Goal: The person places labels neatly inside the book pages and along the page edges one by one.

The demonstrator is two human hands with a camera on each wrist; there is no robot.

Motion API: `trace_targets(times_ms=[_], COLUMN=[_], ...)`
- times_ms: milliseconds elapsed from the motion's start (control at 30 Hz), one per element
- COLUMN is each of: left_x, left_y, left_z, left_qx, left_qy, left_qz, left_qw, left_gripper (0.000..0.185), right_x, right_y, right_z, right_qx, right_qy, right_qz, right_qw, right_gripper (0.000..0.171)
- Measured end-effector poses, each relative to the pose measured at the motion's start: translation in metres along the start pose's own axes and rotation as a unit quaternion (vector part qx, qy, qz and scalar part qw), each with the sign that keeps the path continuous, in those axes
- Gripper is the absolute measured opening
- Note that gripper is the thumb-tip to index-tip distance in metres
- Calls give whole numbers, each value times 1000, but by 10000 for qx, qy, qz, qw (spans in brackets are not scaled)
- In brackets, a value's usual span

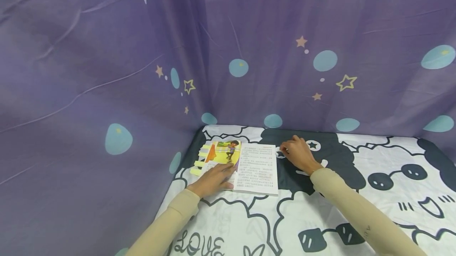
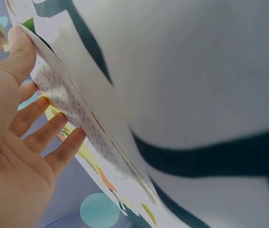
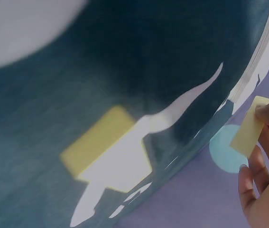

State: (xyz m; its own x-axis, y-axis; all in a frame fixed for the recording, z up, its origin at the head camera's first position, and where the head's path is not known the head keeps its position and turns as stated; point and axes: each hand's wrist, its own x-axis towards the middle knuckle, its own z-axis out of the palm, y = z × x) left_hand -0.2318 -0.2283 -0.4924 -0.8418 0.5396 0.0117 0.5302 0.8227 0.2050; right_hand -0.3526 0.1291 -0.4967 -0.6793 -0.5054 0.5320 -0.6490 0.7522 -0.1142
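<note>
Head view, book: an open book [image 1: 246,167] is lying on the cartoon-print sheet [image 1: 356,208] covering the surface, close to the purple curtain [image 1: 107,70], with yellow sticky strips [image 1: 199,163] poking out along its left edge.
Head view, left hand: the left hand [image 1: 213,179] is pressing flat, fingers straight, on the book's lower left page.
Head view, right hand: the right hand [image 1: 297,153] is resting just beside the book's right edge, fingertips bunched.
Left wrist view: the left hand [image 2: 15,156] is lying open, fingers extended against the printed page [image 2: 77,118].
Right wrist view: the right hand [image 3: 264,175] is pinching a small yellow note [image 3: 249,127] between thumb and fingers; a yellow pad [image 3: 96,140] is lying on the dark patch of the sheet.
</note>
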Motion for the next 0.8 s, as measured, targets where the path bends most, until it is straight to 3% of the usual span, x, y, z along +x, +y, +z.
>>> trace_targets(times_ms=[300, 533, 800], left_x=[-1, 0, 1], left_y=[-1, 2, 0], left_z=[1, 1, 0], left_qx=[-38, 24, 86], left_qy=[55, 17, 25], left_qz=[29, 11, 7], left_qw=[10000, 10000, 10000], left_gripper=[80, 80, 79], right_x=[9, 10, 8], right_y=[-8, -13, -19], right_z=[14, 24, 24], right_qx=[-72, -307, -509], right_qy=[182, -247, -382], right_qz=[-100, 4, -484], right_qw=[9998, 9992, 9968], right_gripper=[10, 10, 17])
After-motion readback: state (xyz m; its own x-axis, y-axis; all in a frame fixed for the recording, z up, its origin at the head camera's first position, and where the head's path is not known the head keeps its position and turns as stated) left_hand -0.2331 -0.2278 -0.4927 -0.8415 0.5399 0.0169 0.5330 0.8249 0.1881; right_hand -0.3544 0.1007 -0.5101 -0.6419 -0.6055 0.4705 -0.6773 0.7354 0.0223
